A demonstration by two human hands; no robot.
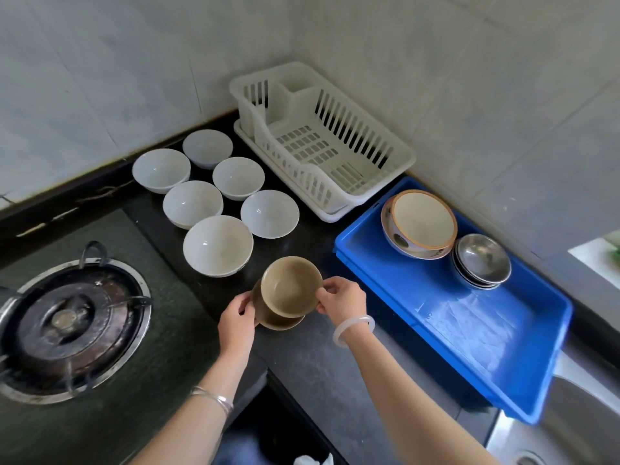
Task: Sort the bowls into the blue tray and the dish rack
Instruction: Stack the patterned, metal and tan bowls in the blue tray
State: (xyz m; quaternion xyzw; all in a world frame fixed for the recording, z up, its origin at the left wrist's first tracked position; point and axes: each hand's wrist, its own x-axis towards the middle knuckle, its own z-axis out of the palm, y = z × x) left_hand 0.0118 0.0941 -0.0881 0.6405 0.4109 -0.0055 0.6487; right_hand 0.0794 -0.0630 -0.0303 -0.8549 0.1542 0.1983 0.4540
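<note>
Your right hand [342, 297] pinches the near-right rim of the upper brown bowl [290, 285], thumb and fingertips closed on its edge, and the bowl tips toward the wall. Your left hand [236, 318] curls round the side of the lower brown bowl [281, 322], which sits at the front edge of the table [318, 364]. That split grip looks meant to steady the bottom bowl while the top one is peeled off it, so the two can go one at a time.

Just beyond the pair, six white bowls [218, 245] stand upright in a loose cluster, none stacked, between the gas burner [67, 320] and the dish rack [399, 156]. The rack holds nothing. To your right the blue tray [469, 330] carries a patterned bowl [419, 223] at its far end, leaning, with nested steel bowls [481, 260] touching its side.

Since the odd, non-white bowls are gathered in the tray, the brown ones probably belong there too, leaving the matching white set for the rack.
</note>
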